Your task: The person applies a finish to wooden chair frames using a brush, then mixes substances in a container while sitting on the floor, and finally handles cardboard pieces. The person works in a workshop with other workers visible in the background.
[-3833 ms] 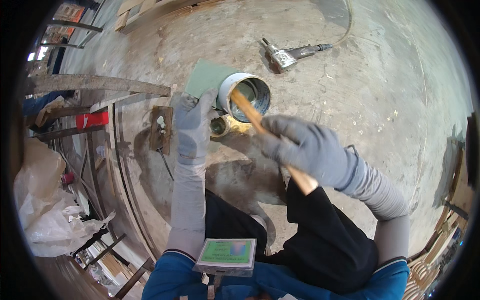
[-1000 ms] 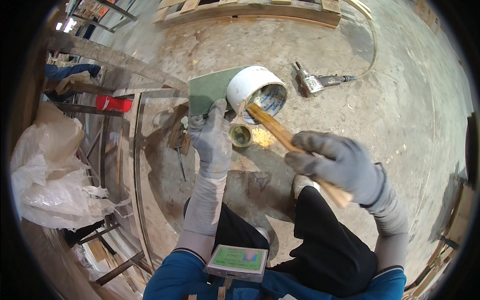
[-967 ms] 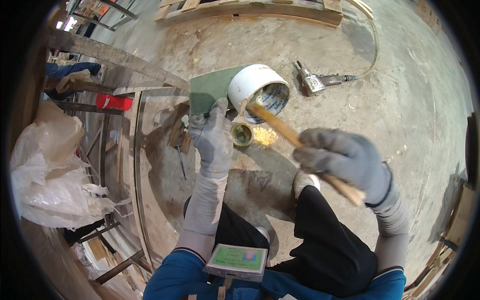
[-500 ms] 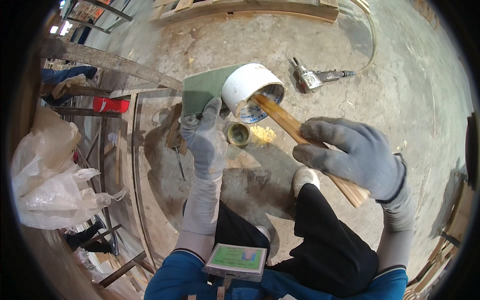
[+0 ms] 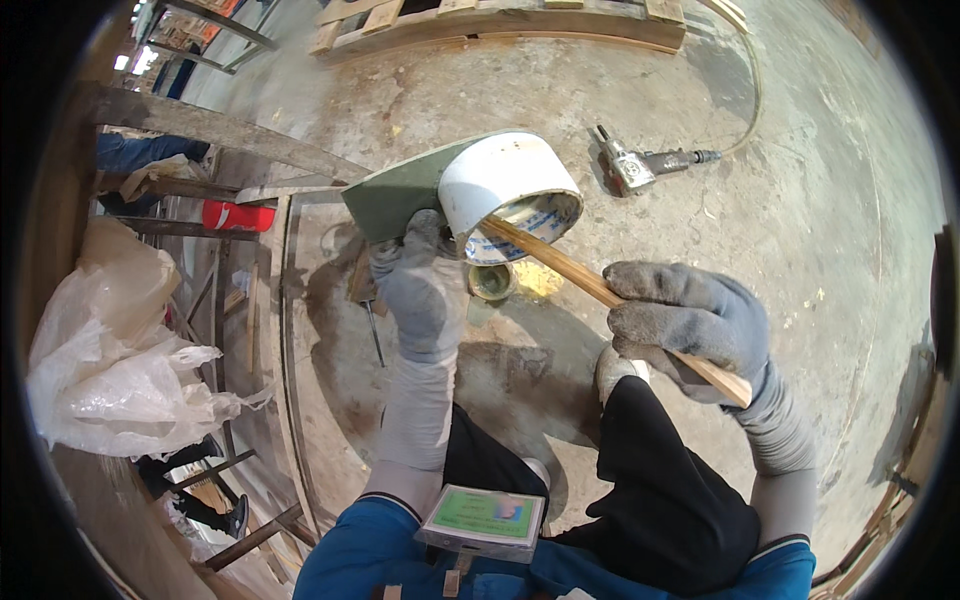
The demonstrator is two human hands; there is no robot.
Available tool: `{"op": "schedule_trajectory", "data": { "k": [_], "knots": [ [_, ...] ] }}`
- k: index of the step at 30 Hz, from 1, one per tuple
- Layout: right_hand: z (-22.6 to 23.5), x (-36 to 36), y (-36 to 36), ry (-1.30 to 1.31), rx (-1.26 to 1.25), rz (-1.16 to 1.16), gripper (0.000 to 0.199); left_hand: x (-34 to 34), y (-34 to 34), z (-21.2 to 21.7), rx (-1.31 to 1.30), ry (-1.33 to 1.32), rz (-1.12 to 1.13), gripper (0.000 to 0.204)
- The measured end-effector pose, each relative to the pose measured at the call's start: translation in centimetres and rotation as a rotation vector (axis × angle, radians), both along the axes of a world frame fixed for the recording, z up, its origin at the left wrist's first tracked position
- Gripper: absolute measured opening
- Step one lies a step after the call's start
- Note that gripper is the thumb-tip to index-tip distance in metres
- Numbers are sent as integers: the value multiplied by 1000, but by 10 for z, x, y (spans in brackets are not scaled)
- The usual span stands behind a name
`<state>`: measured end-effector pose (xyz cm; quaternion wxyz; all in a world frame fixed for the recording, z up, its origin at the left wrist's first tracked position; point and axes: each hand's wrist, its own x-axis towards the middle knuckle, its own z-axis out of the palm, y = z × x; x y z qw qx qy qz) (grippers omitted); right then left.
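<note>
The left hand [image 5: 425, 290], in a grey glove, reaches up from the lower edge with the forearm almost straight, pointing toward 12 o'clock. Its fingers are closed around the side of a white can [image 5: 500, 185], which is tilted so that its open mouth faces down and toward 4 o'clock. A green flat sheet [image 5: 395, 195] lies just behind the can, at 9 o'clock from it, and touches the same hand.

The right hand [image 5: 690, 325], also in a grey glove, comes in from 5 o'clock with the wrist bent, the knuckles turned up. Its fingers are clamped on a wooden stick [image 5: 600, 290]. The stick runs slanted from 4 o'clock, where its end comes out under the palm, to 10 o'clock, where its tip goes inside the mouth of the can.

Just below the can, at 6 o'clock from it, a small round lid [image 5: 492, 282] lies on the concrete floor [image 5: 800, 200], beside a yellow stain [image 5: 540, 280]. A screwdriver [image 5: 370, 315] lies at 9 o'clock from the left hand. A pneumatic tool [image 5: 640, 168] with a hose lies well apart, at 2 o'clock from the can. White plastic bags [image 5: 120, 370] are far at 9 o'clock.
</note>
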<state>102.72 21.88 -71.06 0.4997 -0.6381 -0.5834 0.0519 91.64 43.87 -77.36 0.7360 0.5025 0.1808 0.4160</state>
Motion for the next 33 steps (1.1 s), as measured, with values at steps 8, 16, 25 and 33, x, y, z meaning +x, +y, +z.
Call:
{"op": "schedule_trajectory", "data": {
  "k": [8, 16, 25, 33],
  "knots": [
    [8, -5, 14, 1, 191, 26, 24, -19, 5, -9, 990, 667, 83, 27],
    [6, -40, 18, -508, -292, -81, 46, 1, 6, 5, 479, 279, 146, 21],
    [-15, -17, 12, -953, -337, 67, 37, 5, 3, 17, 377, 229, 109, 24],
    [-25, 4, 7, -754, -3, 96, 36, 2, -2, 33, 462, 402, -47, 32]
  ]
}}
